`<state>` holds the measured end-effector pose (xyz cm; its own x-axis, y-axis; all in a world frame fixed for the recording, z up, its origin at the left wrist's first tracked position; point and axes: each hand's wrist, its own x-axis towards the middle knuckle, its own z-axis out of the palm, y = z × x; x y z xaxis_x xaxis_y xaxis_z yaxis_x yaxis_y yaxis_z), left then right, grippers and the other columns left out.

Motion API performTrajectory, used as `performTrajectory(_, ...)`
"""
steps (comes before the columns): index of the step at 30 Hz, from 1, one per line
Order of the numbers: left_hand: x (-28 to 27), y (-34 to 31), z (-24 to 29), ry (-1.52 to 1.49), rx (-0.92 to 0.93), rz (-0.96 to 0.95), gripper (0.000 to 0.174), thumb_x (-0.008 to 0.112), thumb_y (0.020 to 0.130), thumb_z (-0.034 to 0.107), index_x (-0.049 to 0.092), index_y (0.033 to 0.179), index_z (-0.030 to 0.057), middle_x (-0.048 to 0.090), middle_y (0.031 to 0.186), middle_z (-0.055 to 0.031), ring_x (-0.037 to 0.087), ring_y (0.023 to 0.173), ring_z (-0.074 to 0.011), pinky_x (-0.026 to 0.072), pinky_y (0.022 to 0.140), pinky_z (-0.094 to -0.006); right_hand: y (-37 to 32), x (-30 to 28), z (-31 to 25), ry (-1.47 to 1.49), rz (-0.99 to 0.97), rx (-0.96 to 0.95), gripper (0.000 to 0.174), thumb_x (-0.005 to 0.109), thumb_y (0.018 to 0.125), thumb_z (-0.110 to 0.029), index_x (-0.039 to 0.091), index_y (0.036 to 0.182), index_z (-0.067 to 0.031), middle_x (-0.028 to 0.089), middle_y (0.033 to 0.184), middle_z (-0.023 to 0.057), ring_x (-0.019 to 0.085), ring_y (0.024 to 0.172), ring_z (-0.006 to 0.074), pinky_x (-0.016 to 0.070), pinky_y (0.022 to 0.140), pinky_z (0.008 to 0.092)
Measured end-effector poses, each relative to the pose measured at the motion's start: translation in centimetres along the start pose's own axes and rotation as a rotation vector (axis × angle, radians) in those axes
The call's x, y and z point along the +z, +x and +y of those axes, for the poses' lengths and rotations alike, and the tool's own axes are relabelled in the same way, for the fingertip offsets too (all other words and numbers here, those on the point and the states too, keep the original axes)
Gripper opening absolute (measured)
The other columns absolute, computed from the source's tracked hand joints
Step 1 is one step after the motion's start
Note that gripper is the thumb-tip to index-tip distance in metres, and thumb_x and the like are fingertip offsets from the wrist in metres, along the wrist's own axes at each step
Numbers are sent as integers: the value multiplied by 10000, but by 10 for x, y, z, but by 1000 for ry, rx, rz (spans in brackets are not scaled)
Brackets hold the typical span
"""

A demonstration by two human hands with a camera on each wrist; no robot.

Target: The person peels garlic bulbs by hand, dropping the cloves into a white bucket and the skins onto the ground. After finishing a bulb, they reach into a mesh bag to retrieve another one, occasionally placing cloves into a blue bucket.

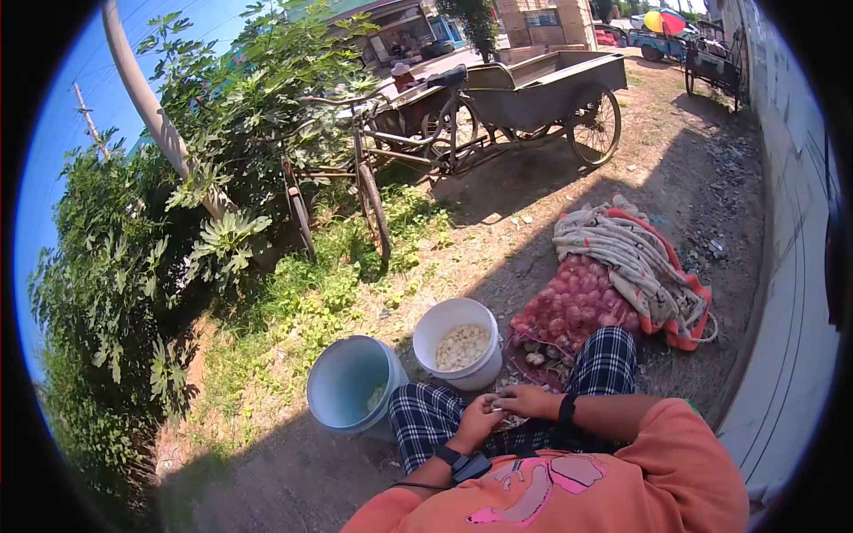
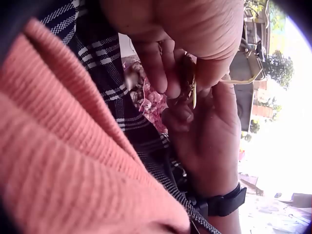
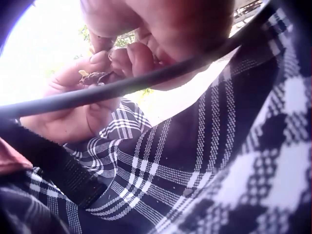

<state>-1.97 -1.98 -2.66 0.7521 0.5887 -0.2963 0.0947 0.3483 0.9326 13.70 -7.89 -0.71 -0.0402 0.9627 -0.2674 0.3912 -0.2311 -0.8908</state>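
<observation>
Both hands meet above the lap in the head view, the left hand (image 1: 475,422) and the right hand (image 1: 530,401) pinching a small pale garlic piece (image 1: 497,409) between them. In the left wrist view, the left hand (image 2: 190,34) bends its thumb and fingers onto the piece, from which a thin pale strip of skin (image 2: 194,92) sticks out; the right hand (image 2: 207,136) holds it from the other side. The right wrist view shows dry brownish skin (image 3: 95,76) at the fingertips of the left hand (image 3: 73,107), against the curled fingers of the right hand (image 3: 161,34). Fingers largely hide the garlic.
A white bucket (image 1: 422,324) holds pale peeled cloves; left of it stands a bluish bucket (image 1: 333,373) with a few cloves. A red net bag (image 1: 577,302) of garlic bulbs lies ahead, beside striped sacking (image 1: 622,244). Beyond stands a cargo tricycle (image 1: 542,102); a wall (image 1: 791,266) runs along the right.
</observation>
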Motion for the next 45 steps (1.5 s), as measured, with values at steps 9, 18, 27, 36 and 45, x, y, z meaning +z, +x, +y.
performTrajectory(9, 15, -8, 28, -241, 20, 95, 231, 539, 779, 0, 443, 986, 40, 559, 830, -66, 587, 694, -155, 512, 583, -265, 45, 29, 35, 215, 346, -263, 282, 408, 834, -257, 537, 738, -26, 569, 654, 127, 555, 580, 242, 424, 525, 359)
performTrajectory(18, 18, -3, 24, -196, 65, 290, 191, 558, 754, -3, 452, 901, 58, 533, 704, -55, 532, 565, -130, 451, 499, -217, 31, 3, 36, 1124, -193, 26, 268, 342, 859, -241, 460, 667, -95, 429, 542, 5, 387, 403, 99, 281, 353, 223)
performTrajectory(27, 29, -9, 21, 174, -15, 212, 186, 538, 823, 165, 550, 951, 31, 523, 626, 3, 432, 454, -55, 380, 416, -196, 23, 13, 23, 774, -156, -62, 292, 317, 888, -255, 520, 892, -46, 442, 587, 2, 375, 415, 83, 287, 366, 211)
performTrajectory(36, 18, -11, 33, 446, -11, 334, 199, 566, 788, 168, 593, 911, 14, 603, 735, -45, 577, 613, -109, 457, 552, -225, 17, -4, 14, -9, 90, -126, 404, 554, 743, -412, 597, 857, -27, 604, 763, 150, 587, 696, 261, 442, 639, 362)
performTrajectory(45, 9, -10, 31, 858, 202, 294, 274, 643, 684, 136, 580, 915, 4, 614, 817, -131, 597, 745, -199, 459, 675, -275, 16, 0, 18, -55, -3, -190, 315, 554, 739, -348, 628, 840, -58, 614, 712, 120, 593, 664, 247, 450, 624, 336)
